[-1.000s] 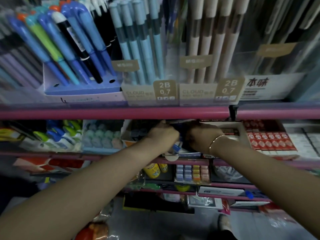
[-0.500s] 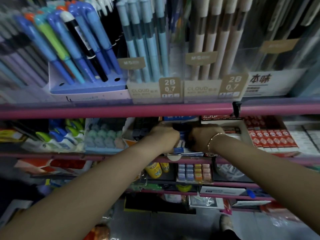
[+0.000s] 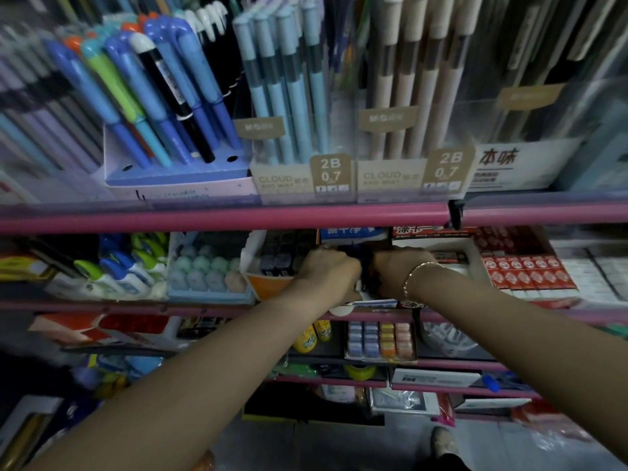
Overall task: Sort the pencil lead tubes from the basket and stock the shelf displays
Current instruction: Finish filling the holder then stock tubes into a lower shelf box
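Both hands in the middle shelf, sorting lead tubes

My left hand (image 3: 328, 273) and right hand (image 3: 396, 271) are curled knuckles-up around a dark bunch of pencil lead tubes (image 3: 356, 256) squeezed between them, right at the front edge of the pink shelf (image 3: 204, 217) row. More dark tubes stand in the orange-fronted display box (image 3: 268, 283) just left of my left hand. Gold bracelet (image 3: 413, 275) on my right wrist.

Stationery shelves with pink rails

Blue pens (image 3: 163, 96) stand at 11 o'clock, light-blue pencils (image 3: 289, 86) at 12, beige pencils (image 3: 418, 79) at 1. Red boxes (image 3: 523, 270) lie at 3 o'clock, pastel erasers (image 3: 204, 270) and correction tapes (image 3: 115, 266) at 9. Yellow bottles (image 3: 311, 336) and small coloured blocks (image 3: 380, 338) sit near 6, under a pink rail (image 3: 204, 217).
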Demonstrator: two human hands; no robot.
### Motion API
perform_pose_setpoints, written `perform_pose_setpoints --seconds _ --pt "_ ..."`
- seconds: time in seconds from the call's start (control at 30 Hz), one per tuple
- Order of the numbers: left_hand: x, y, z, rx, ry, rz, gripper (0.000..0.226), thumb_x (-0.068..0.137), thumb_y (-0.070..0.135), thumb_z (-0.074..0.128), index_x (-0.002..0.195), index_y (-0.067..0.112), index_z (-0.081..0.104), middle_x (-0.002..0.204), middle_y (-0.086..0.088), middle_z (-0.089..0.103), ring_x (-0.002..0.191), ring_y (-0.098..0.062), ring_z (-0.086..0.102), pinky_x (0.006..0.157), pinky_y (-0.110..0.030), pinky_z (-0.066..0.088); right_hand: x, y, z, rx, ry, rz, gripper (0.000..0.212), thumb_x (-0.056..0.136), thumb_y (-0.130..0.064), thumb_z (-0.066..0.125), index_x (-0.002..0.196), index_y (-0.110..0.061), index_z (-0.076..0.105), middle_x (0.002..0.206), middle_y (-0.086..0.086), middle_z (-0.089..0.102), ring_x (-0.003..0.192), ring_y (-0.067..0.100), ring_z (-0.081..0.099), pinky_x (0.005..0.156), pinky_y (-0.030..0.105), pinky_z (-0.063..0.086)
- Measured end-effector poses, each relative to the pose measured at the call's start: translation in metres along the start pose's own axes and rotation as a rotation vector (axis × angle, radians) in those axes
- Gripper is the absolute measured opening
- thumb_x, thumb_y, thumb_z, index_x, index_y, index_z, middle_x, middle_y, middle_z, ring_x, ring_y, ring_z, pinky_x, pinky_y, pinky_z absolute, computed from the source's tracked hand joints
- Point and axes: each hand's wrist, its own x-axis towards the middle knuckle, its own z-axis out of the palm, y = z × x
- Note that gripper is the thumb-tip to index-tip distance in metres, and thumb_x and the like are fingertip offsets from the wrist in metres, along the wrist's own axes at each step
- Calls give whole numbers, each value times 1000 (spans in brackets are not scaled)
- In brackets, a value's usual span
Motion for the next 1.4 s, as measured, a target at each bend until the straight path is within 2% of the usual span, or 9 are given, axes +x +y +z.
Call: perform_pose_setpoints --seconds 0.3,0.5,0.67,0.9,1.07,1.2,1.3,1.33,1.4 --pt "2 1 -5 12 -68 -25 29 89 28 58 116 18 64 111 -8 64 103 -29 59 71 -30 37 1 0 2 -71 8 -21 27 88 -31 54 114 -24 58 115 2 63 102 24 62 75 28 43" --pt "7 9 0 -191 -179 -140 33 89 49 53 75 19 53 99 -8 66 86 -27 58 66 -30 34 2 -1 3 -39 17 -6 31 88 -39 54 113 -20 58 114 4 63 101 25 62 75 30 44" --pt "12 14 6 -232 -122 -236 19 87 34 59 97 18 65 105 -7 67 96 -30 62 67 -30 40 1 3 3 28 -6 2 37 86 -37 58 119 -20 55 118 7 61 105 27 61 83 32 48" --pt "13 14 5 -285 -129 -203 20 87 29 63 101 14 63 108 -10 65 97 -33 61 68 -33 42 4 13 -2 173 -136 -53 19 83 -19 57 98 -14 69 104 10 66 93 25 62 78 27 52" --pt "7 12 4 -365 -187 -125 19 91 19 56 102 7 66 107 -14 66 96 -31 61 75 -35 50 6 19 -1 281 -186 -80 22 80 -14 58 93 -20 73 104 3 69 98 19 62 88 28 50" --pt "2 9 -2 -436 -299 -104 32 95 5 39 115 1 63 116 -19 63 87 -24 55 67 -30 43 10 21 -2 394 -259 -75 17 79 -14 64 92 -19 74 102 0 70 96 15 61 91 31 50" --pt "-3 8 -3 -494 -277 -140 35 96 10 38 125 5 57 127 -15 57 112 -29 54 90 -32 43 8 24 -14 609 -275 -38 9 79 -13 64 82 -14 72 82 6 69 68 13 58 64 31 54" --pt "-4 8 -3 -536 -285 -153 35 96 9 39 126 5 56 129 -14 55 117 -29 52 93 -32 43 5 26 -18 719 -250 -22 8 81 -15 62 78 -14 69 73 4 65 54 9 51 47 24 46" --pt "-5 6 -2 -701 -259 -193 30 94 4 42 120 8 57 120 -15 55 119 -31 51 90 -31 43 0 31 -24 1063 -191 27 16 88 -13 51 80 -8 65 66 4 59 40 6 40 36 17 29"
